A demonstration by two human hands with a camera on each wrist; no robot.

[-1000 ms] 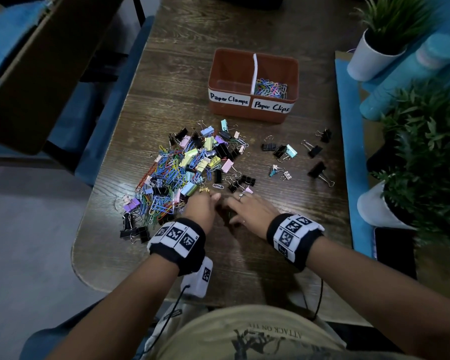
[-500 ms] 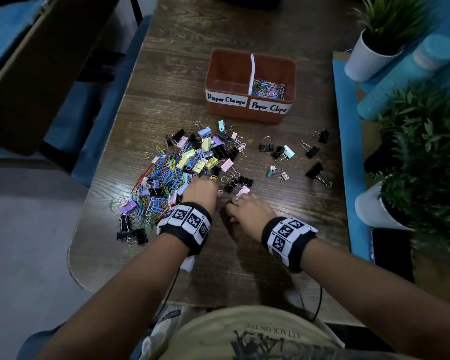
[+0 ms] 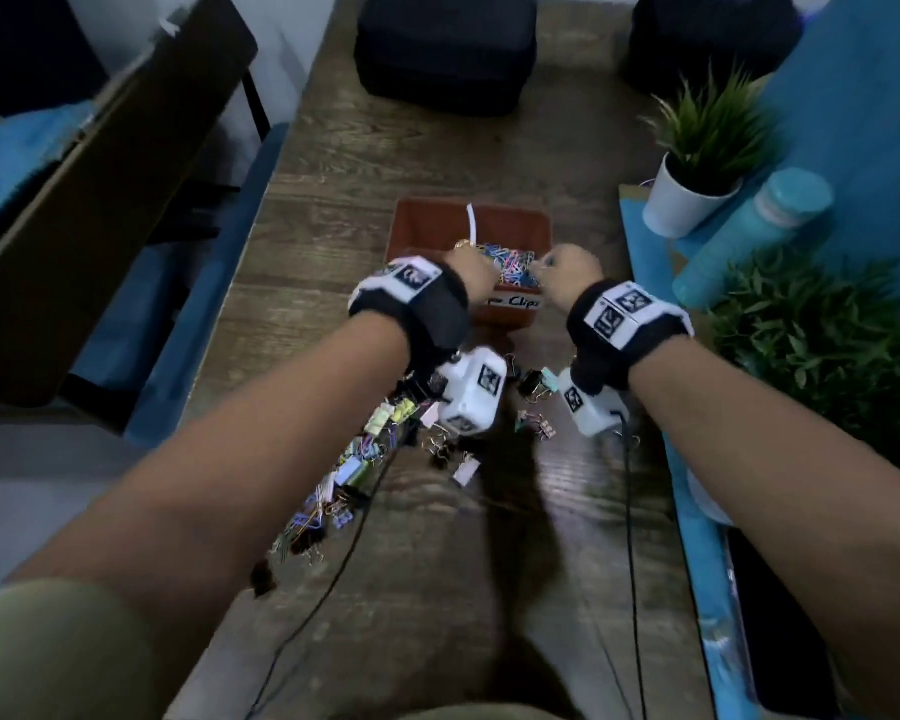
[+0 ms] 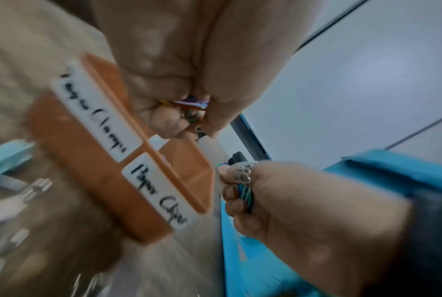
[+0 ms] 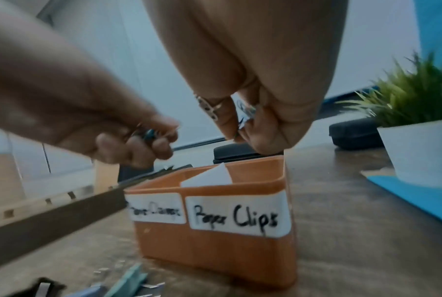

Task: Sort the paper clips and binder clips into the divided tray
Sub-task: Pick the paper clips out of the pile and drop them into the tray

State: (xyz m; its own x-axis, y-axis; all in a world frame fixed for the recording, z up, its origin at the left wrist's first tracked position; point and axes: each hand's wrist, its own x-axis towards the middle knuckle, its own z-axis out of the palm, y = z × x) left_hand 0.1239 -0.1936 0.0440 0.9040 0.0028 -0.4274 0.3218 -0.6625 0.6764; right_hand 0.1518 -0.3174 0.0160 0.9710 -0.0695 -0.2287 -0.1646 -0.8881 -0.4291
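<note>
Both hands have risen from the pile on the desk [image 3: 437, 589] to hover over the divided tray [image 3: 417, 226]. Left hand [image 3: 468, 272] clutches a bunch of coloured paper clips [image 4: 189, 104]; right hand [image 3: 567, 267] grips what seem to be more clips, though blur hides them. Only the Paper Clips compartment holds clips; the Paper Clamps side looks bare, and most binder clips [image 3: 354, 470] remain unsorted.

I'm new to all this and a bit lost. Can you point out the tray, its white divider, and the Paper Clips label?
tray [image 5: 215, 255]: right wrist view, orange front wall.
white divider [image 5: 209, 177]: right wrist view, raised near end.
Paper Clips label [image 5: 237, 217]: right wrist view, middle of writing.
</note>
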